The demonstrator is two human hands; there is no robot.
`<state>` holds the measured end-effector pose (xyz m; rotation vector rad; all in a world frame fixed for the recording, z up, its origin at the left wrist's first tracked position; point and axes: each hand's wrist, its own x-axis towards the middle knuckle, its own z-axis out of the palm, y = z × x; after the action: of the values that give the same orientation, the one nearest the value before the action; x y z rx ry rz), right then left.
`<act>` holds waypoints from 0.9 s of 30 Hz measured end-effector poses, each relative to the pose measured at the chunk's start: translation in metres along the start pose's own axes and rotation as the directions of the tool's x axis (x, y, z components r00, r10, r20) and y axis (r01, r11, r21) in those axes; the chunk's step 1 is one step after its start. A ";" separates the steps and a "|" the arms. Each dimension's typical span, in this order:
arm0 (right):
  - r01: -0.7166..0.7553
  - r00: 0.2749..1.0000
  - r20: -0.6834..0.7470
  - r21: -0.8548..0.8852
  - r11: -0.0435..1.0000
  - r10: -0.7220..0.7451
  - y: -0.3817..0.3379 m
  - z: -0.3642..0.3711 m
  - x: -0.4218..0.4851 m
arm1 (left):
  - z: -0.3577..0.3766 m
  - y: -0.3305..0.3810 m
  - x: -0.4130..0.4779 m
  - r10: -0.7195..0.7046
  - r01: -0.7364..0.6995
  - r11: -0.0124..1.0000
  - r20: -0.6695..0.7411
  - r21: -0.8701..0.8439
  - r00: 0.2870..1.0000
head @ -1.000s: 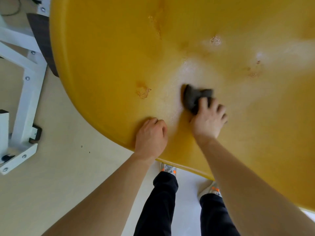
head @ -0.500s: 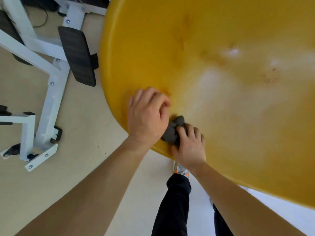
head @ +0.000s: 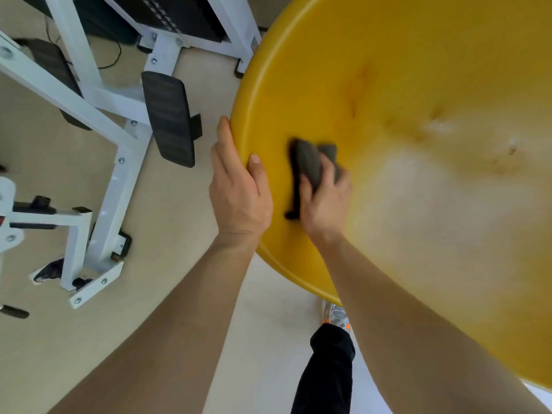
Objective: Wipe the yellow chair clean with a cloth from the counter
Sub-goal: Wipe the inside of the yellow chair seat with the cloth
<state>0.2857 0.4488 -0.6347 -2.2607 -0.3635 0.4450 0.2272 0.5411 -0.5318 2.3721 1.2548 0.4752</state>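
Note:
The yellow chair [head: 418,85] fills the right of the view, its smooth shell showing pale streaks and small brown stains. My left hand [head: 239,189] grips the chair's left rim, thumb on the inside, fingers wrapped around the outside. Just to its right, my right hand [head: 327,198] presses a crumpled dark grey cloth [head: 309,162] flat against the shell near the rim. The cloth is blurred and partly covered by my fingers.
A white metal exercise frame [head: 116,186] with black padded footplates [head: 168,118] stands on the beige floor to the left, close to the chair's rim. My black trouser leg [head: 325,372] and a shoe [head: 336,315] show below the chair.
My left hand has shifted from beside the cloth to gripping the chair's left rim. My right hand has carried the cloth up from the lower edge onto the shell. The view has swung left.

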 end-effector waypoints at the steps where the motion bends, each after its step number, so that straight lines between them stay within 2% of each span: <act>1: -0.159 0.986 0.032 -0.115 0.981 0.163 0.026 -0.003 -0.018 | 0.001 -0.001 0.001 -0.002 0.002 1.000 -0.006 -0.009 1.000; 3: -0.486 0.861 0.041 -0.231 0.843 0.508 0.049 -0.009 -0.038 | 0.003 -0.005 0.001 0.012 -0.013 1.000 -0.009 -0.019 1.000; 4: -0.602 0.782 0.028 -0.223 0.766 0.623 0.039 -0.006 -0.033 | 0.004 -0.006 0.001 0.030 -0.030 0.999 -0.009 -0.031 1.000; 5: -0.660 0.739 0.025 -0.172 0.731 0.673 0.019 -0.002 -0.021 | 0.004 -0.007 0.000 0.052 -0.052 0.998 -0.011 -0.044 0.999; 6: -0.625 0.777 0.037 -0.078 0.777 0.629 -0.004 0.003 -0.006 | 0.004 -0.007 0.000 0.073 -0.073 0.996 -0.014 -0.051 0.997; 7: -0.481 0.877 0.040 0.052 0.875 0.480 -0.028 0.008 0.006 | 0.003 -0.007 0.000 0.092 -0.093 0.994 -0.019 -0.056 0.996; 8: -0.267 0.963 0.010 0.195 0.944 0.271 -0.049 0.008 0.015 | 0.002 -0.008 -0.001 0.113 -0.114 0.991 -0.022 -0.063 0.993; 9: -0.077 0.996 -0.025 0.298 0.951 0.088 -0.060 0.009 0.017 | 0.001 -0.008 0.000 0.131 -0.132 0.988 -0.023 -0.074 0.991; 10: 0.038 0.999 -0.016 0.342 0.939 -0.034 -0.060 0.007 0.013 | 0.000 -0.009 0.001 0.142 -0.143 0.986 -0.017 -0.084 0.990; 11: 0.089 0.995 0.019 0.316 0.945 -0.101 -0.046 0.007 0.000 | -0.001 -0.010 0.001 0.147 -0.147 0.985 -0.006 -0.093 0.989; 12: 0.079 0.993 0.073 0.227 0.971 -0.098 -0.025 0.005 -0.022 | -0.002 -0.011 0.001 0.145 -0.144 0.984 0.007 -0.100 0.989; 14: -0.059 0.985 0.157 -0.087 0.995 0.072 0.028 -0.005 -0.074 | -0.005 -0.010 0.001 0.138 -0.133 0.985 0.030 -0.113 0.990; 15: -0.185 0.959 0.173 -0.223 0.957 0.226 0.046 -0.012 -0.094 | -0.005 -0.009 0.001 0.131 -0.126 0.985 0.039 -0.121 0.991; 16: -0.351 0.893 0.169 -0.315 0.881 0.417 0.052 -0.016 -0.101 | -0.005 -0.009 0.001 0.124 -0.118 0.985 0.042 -0.128 0.991; 17: -0.515 0.802 0.139 -0.331 0.791 0.580 0.046 -0.013 -0.096 | -0.004 -0.009 0.001 0.119 -0.112 0.985 0.042 -0.133 0.992; 18: -0.620 0.737 0.107 -0.284 0.731 0.667 0.029 -0.006 -0.081 | -0.003 -0.010 0.001 0.117 -0.111 0.985 0.041 -0.136 0.992; 19: -0.643 0.747 0.087 -0.160 0.749 0.660 0.006 0.001 -0.059 | -0.003 -0.010 0.001 0.118 -0.111 0.984 0.044 -0.137 0.992; 20: -0.564 0.824 0.072 0.006 0.826 0.562 -0.020 0.008 -0.035 | -0.002 -0.011 0.001 0.115 -0.108 0.985 0.051 -0.137 0.992; 21: -0.418 0.908 0.054 0.179 0.891 0.415 -0.047 0.010 -0.012 | -0.002 -0.011 0.001 0.108 -0.100 0.986 0.057 -0.130 0.992; 22: -0.261 0.964 0.030 0.313 0.913 0.265 -0.069 0.009 0.005 | -0.003 -0.011 0.001 0.098 -0.090 0.989 0.062 -0.114 0.993; 23: -0.143 0.989 0.021 0.394 0.908 0.147 -0.080 0.006 0.015 | -0.003 -0.011 0.002 0.089 -0.082 0.992 0.067 -0.094 0.994; 25: 0.037 0.997 0.052 0.368 0.929 -0.060 -0.061 -0.005 0.011 | -0.006 -0.008 0.000 0.091 -0.090 0.996 0.064 -0.030 0.994; 27: 0.079 0.972 0.214 0.095 0.992 -0.098 0.001 -0.013 -0.020 | -0.006 0.002 -0.005 0.135 -0.144 0.980 0.074 0.140 0.988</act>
<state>0.2737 0.4313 -0.6233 -2.1075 -0.5452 0.6519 0.2224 0.5370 -0.5261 2.5885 1.1346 0.3574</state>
